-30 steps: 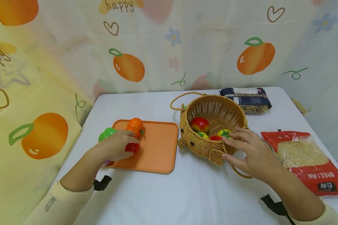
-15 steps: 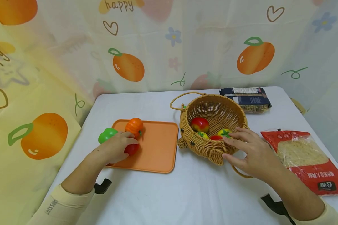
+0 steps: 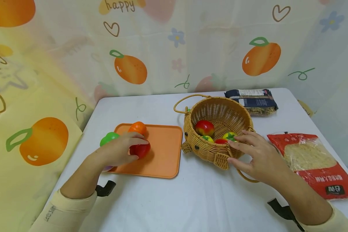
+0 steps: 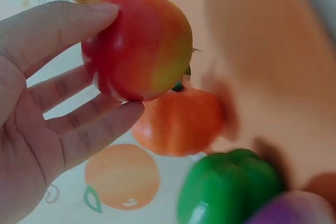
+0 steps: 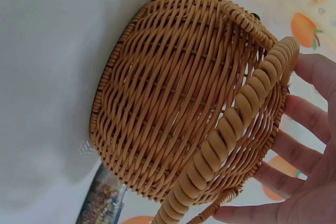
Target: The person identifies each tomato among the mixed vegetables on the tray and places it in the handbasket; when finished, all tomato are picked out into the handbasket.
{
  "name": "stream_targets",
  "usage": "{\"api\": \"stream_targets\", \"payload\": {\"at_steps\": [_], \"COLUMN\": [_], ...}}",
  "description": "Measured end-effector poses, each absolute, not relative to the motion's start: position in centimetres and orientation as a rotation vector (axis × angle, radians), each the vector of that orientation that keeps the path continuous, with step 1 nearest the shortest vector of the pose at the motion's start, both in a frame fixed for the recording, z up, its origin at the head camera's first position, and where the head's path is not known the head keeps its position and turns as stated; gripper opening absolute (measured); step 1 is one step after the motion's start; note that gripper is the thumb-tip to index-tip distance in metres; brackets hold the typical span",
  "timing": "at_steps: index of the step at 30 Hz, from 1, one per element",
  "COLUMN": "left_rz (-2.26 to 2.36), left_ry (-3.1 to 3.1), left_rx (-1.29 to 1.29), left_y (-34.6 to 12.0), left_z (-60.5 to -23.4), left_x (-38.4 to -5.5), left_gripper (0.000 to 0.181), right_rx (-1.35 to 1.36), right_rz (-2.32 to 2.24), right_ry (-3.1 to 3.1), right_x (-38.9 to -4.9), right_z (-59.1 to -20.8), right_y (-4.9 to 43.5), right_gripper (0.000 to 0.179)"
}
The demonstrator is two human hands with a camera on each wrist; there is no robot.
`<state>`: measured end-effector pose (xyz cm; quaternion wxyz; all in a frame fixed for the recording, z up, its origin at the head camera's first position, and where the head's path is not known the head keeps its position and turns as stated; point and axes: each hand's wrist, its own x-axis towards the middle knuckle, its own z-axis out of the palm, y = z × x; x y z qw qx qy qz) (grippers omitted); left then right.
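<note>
My left hand (image 3: 121, 149) grips a red and yellow apple (image 4: 139, 45) between thumb and fingers, over the left part of the orange tray (image 3: 165, 154). An orange pumpkin (image 3: 137, 128), a green bell pepper (image 3: 108, 138) and a purple thing (image 4: 296, 211) lie close by; the hand partly hides them in the head view. At the wicker basket (image 3: 208, 151) on the right, the fingers of my right hand (image 3: 258, 158) rest on the near rim, spread and nearly straight. Inside the basket are a red apple (image 3: 204, 128) and several yellow and red pieces.
Behind the basket lies a dark packet (image 3: 253, 102) with a see-through part. A red and clear bag of noodles (image 3: 313, 164) lies to the right of my right hand. One basket handle (image 3: 188, 101) sticks out at the back left. A printed curtain (image 3: 174, 48) hangs behind the table.
My left hand has taken the apple a little to the right and up, and more of it shows. The right hand stays at the basket rim.
</note>
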<state>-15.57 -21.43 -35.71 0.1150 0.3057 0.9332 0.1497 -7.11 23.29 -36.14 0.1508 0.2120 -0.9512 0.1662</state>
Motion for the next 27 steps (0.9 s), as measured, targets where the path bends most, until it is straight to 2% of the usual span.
{"api": "stream_targets", "payload": {"at_steps": [8,18,27], "left_rz": [0.488,0.574,0.577], "left_ry": [2.791,2.817,2.732], "left_rx": [1.072,1.286,1.526], "left_y": [-18.7,-12.8,-7.0], "left_z": [-32.9,-28.9,-28.1], "left_x": [-16.7,-18.6,-20.3], "left_gripper": [0.049,0.051,0.053], "right_rx": [0.613,0.593,0.599], "right_rz": [0.479,0.475,0.482], "right_ry": [-2.729,-2.778,-2.772], "right_x": [-7.2,-7.2,-7.2], "right_z": [-36.2,-36.0,-36.1], "right_y": [23.3,23.3,23.4], "right_gripper": [0.056,0.056,0.056]}}
